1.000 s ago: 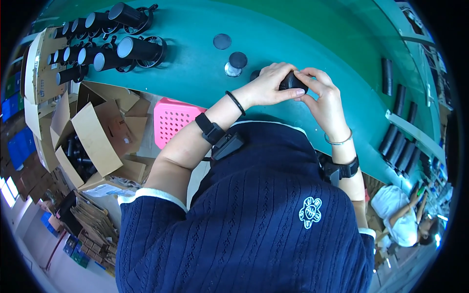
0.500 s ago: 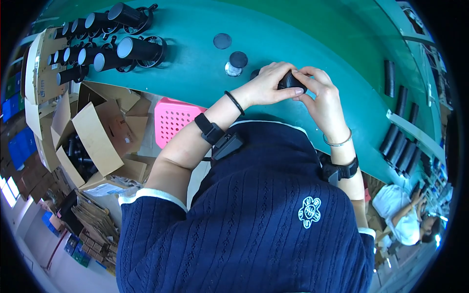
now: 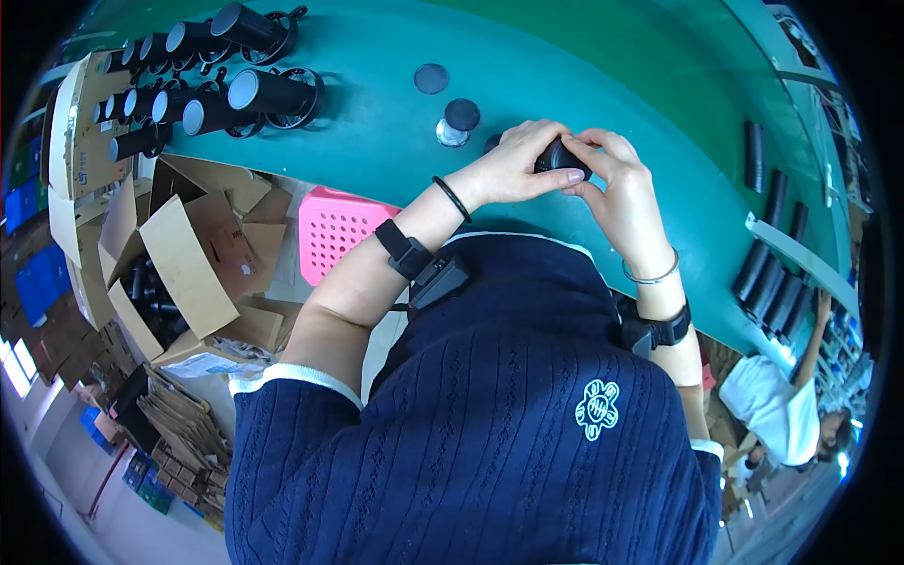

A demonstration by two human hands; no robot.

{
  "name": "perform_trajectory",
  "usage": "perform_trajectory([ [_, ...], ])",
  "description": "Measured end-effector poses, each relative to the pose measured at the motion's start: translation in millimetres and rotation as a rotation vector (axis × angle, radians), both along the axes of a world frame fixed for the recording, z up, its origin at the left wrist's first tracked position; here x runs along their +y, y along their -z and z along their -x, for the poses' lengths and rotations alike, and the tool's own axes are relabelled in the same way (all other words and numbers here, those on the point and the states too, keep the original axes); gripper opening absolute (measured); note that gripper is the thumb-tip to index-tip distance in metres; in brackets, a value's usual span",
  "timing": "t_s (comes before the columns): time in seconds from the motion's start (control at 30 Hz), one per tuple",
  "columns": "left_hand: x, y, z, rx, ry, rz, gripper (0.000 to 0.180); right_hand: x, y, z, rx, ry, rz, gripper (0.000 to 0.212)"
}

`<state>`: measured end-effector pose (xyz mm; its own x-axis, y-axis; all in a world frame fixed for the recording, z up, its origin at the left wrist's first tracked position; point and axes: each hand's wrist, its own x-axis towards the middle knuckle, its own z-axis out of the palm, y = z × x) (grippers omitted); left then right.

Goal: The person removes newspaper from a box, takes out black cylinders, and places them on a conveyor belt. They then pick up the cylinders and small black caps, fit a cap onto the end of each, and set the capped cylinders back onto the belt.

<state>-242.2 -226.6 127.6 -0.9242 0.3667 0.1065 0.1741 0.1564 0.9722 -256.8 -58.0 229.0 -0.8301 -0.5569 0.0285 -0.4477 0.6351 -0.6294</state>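
Observation:
My left hand (image 3: 520, 168) is wrapped over a black cylindrical part (image 3: 561, 162) with a rounded, ribbed end. The part lies sideways above the near edge of the green table (image 3: 377, 104); its other end peeks out dark beyond the left knuckles. My right hand (image 3: 617, 179) holds the ribbed end between thumb and fingertips. Its middle is hidden by the fingers, so its exact kind cannot be made out. Left of my hands lie a dark disc (image 3: 431, 78) and a second dark disc (image 3: 462, 115), which overlaps a clear, shiny round piece (image 3: 452, 135).
Several black cylinders with ring-shaped holders (image 3: 268, 94) stand at the far left. Black tubes (image 3: 767, 292) line the right side. A pink perforated stool (image 3: 339, 231) and an open carton (image 3: 188, 268) of black parts sit left. A co-worker in white (image 3: 777, 405) is at right.
My hands keep almost the same hold on the black part. At the right, the co-worker has stretched an arm up toward the table's edge near the tubes.

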Motion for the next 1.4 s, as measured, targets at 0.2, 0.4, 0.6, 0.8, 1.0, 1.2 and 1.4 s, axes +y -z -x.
perform_trajectory([
  [0.2,-4,-2,0,-0.007,0.014,0.018,0.048,0,13,-3,0.042,-0.027,0.064,0.053],
  [0.4,-5,-6,0,-0.033,0.036,0.026,0.043,2,18,-6,0.029,-0.002,0.118,0.055],
  [0.6,-7,-5,-2,-0.033,-0.017,-0.018,0.054,7,10,-2,0.006,-0.013,0.147,0.056],
  [0.8,-22,-13,-8,-0.371,-0.048,-0.305,0.068,63,82,19,-0.251,0.380,0.230,0.046],
  [1.0,-31,-11,-20,-0.550,-0.148,-0.447,0.071,101,148,9,0.132,0.268,-0.180,0.037],
  [1.2,-28,-13,-16,-0.613,-0.114,-0.425,0.071,59,161,10,0.039,0.129,-0.155,0.016],
  [1.4,-22,-12,-14,-0.366,0.056,-0.176,0.069,51,101,26,-0.381,0.348,0.276,0.010],
])
